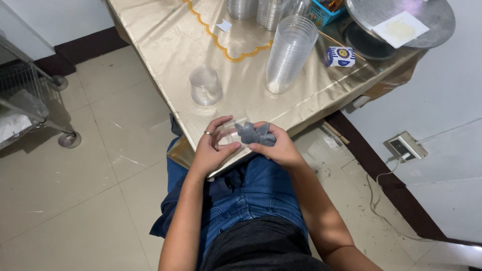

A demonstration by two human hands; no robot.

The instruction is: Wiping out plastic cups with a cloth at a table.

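My left hand, with a ring on one finger, grips a clear plastic cup lying on its side at the near edge of the table. My right hand holds a crumpled grey cloth pressed into the cup's mouth. Both hands hover just over the table's front edge, above my lap in blue jeans.
On the gold tablecloth a single clear cup stands upside down, beside a tall stack of clear cups. More stacks, a blue basket, a small blue-white box and a round metal tray sit farther back. A wire cart stands left; a wall socket right.
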